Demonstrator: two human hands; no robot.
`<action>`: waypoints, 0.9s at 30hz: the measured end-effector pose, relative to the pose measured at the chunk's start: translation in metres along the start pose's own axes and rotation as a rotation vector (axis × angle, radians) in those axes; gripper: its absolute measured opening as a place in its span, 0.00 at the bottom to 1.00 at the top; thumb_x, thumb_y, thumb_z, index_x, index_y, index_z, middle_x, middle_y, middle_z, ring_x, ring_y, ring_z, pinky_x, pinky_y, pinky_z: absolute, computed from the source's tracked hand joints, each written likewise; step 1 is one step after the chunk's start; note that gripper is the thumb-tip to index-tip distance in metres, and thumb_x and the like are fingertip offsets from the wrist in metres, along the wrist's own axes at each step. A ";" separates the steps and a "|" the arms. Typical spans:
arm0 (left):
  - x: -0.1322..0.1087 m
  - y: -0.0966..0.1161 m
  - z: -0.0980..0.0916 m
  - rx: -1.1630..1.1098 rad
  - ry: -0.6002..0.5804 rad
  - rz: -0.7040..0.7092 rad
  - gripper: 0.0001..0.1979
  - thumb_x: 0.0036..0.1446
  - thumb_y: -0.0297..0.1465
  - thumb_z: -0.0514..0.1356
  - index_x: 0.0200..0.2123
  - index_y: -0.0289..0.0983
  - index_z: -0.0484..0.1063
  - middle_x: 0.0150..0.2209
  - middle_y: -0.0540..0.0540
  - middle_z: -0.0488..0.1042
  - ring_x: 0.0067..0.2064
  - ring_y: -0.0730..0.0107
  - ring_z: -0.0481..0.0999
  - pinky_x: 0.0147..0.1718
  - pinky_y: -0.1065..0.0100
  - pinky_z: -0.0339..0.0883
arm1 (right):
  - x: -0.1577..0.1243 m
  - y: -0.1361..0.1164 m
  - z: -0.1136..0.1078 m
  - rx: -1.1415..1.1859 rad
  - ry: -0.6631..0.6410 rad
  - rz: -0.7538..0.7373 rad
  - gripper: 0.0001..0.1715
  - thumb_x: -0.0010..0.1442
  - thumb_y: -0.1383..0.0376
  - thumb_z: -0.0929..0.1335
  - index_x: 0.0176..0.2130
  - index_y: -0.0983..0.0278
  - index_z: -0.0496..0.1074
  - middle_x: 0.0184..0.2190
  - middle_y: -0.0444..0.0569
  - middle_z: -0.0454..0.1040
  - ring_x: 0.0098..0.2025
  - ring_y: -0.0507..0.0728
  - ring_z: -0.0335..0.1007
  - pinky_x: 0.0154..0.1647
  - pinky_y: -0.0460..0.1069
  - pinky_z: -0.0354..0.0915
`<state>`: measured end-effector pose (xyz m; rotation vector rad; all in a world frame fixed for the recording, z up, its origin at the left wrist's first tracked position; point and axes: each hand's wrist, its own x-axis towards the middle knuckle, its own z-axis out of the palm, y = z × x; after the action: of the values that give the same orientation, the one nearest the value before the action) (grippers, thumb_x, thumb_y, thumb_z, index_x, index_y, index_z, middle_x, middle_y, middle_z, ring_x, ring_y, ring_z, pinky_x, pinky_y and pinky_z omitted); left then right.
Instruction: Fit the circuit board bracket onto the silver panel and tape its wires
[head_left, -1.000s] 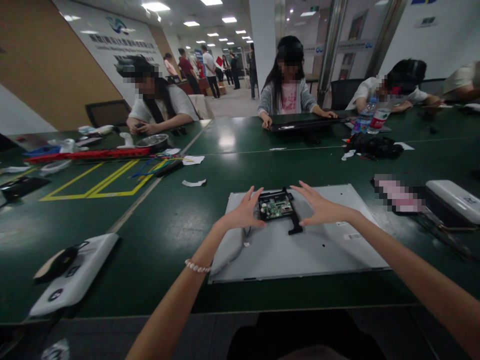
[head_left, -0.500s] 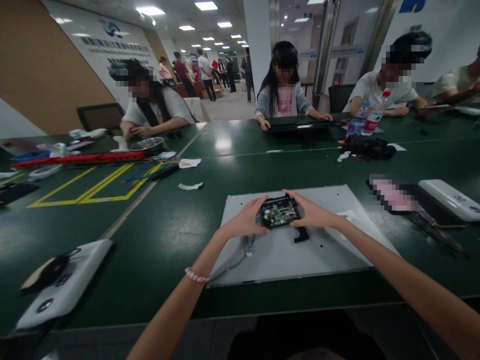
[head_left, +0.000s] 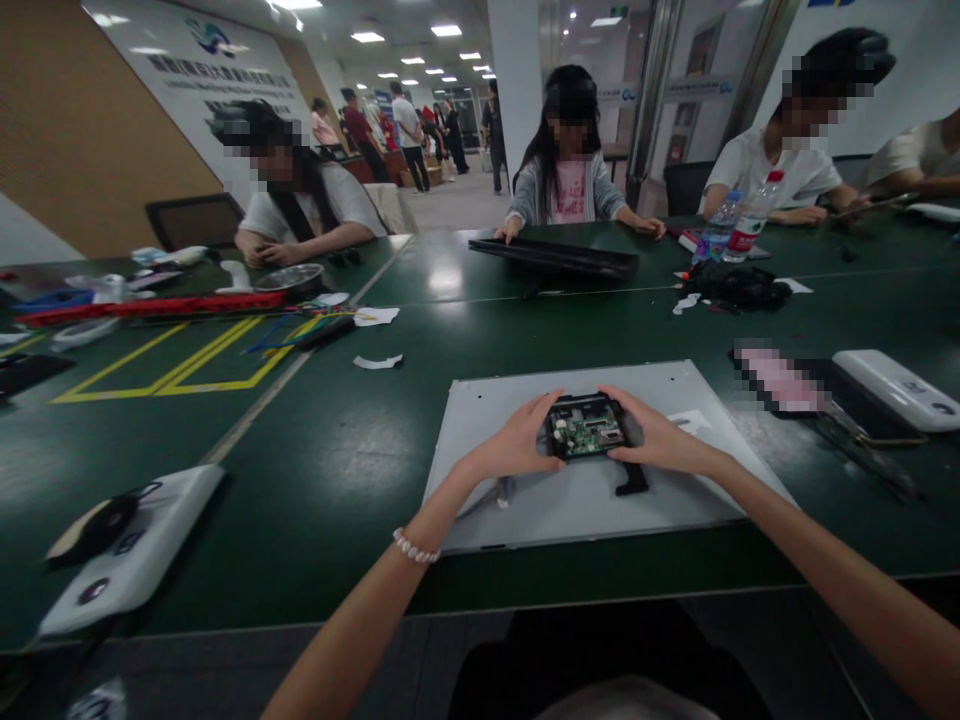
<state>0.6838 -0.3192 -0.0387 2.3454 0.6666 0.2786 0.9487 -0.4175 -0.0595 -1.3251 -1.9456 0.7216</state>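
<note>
Between my hands is a black housing with a green circuit board (head_left: 589, 428) in it, over a flat light-grey panel (head_left: 540, 520). My left hand (head_left: 521, 440) grips its left side, thumb in front and fingers at the back. On the opposite side my right hand (head_left: 660, 435) clasps the right edge the same way. A black bracket-like arm (head_left: 634, 479) sticks out below my right hand. Under my left wrist, a short cable end (head_left: 503, 492) shows on the panel; the rest of it is hidden.
At the left lies a white device (head_left: 135, 560) with a dark round item on it. A phone (head_left: 780, 380) and another white device (head_left: 892, 388) are at the right. Bottles (head_left: 742, 225) stand farther back. Across the table a person holds a dark flat panel (head_left: 555, 258).
My hands and the circuit board housing have shifted slightly right over the panel. Across the table, the person's dark panel has moved left and tilted, and one hand has come off it.
</note>
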 end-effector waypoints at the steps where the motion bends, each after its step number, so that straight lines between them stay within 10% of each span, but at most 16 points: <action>1: 0.000 -0.001 0.002 -0.004 0.010 0.015 0.56 0.46 0.39 0.68 0.72 0.36 0.40 0.70 0.31 0.47 0.69 0.40 0.49 0.65 0.44 0.45 | -0.001 0.001 0.000 -0.007 0.000 0.003 0.50 0.56 0.59 0.71 0.70 0.53 0.46 0.70 0.53 0.51 0.71 0.68 0.45 0.69 0.66 0.46; 14: -0.013 0.003 0.005 0.135 -0.033 -0.036 0.56 0.51 0.45 0.66 0.72 0.37 0.36 0.72 0.33 0.40 0.72 0.47 0.42 0.67 0.47 0.44 | -0.021 0.007 0.014 -0.143 0.016 0.075 0.40 0.67 0.53 0.63 0.70 0.52 0.43 0.73 0.51 0.42 0.73 0.62 0.39 0.71 0.64 0.44; 22: -0.021 -0.085 -0.107 0.692 0.459 -0.472 0.25 0.61 0.34 0.57 0.60 0.31 0.64 0.61 0.33 0.64 0.63 0.51 0.64 0.60 0.53 0.58 | -0.027 0.017 0.020 -0.140 0.196 0.120 0.34 0.70 0.54 0.58 0.70 0.53 0.44 0.71 0.50 0.50 0.72 0.61 0.45 0.71 0.63 0.45; 27: -0.030 -0.136 -0.157 1.016 0.448 -0.717 0.19 0.62 0.32 0.56 0.54 0.31 0.67 0.55 0.31 0.69 0.55 0.44 0.68 0.51 0.51 0.63 | -0.026 0.022 0.025 -0.121 0.209 0.163 0.32 0.70 0.53 0.58 0.69 0.55 0.47 0.69 0.52 0.55 0.70 0.62 0.51 0.70 0.64 0.48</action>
<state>0.5485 -0.1609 -0.0114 2.7059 2.2081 0.1377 0.9485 -0.4364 -0.0969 -1.5808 -1.7523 0.5250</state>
